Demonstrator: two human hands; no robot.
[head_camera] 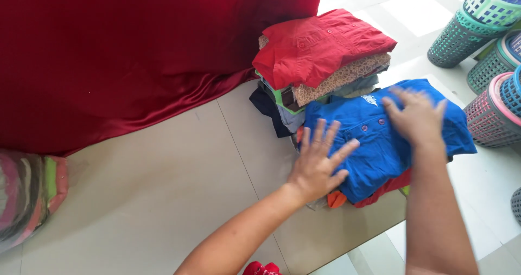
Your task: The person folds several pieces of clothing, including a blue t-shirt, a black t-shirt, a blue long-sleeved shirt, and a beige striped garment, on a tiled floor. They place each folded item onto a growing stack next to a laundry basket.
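A folded blue shirt tops a low pile of clothes on the white tiled floor. My left hand lies flat on the shirt's near left edge, fingers spread. My right hand presses flat on the shirt's far right part, fingers apart. Neither hand grips anything. Red and orange garments stick out from under the blue shirt. Behind it stands a taller stack of folded clothes with a red shirt on top.
A large red cloth hangs and drapes across the back left. Several plastic lattice baskets lie on their sides at the right. A striped bundle sits at the left edge. A red item shows at the bottom.
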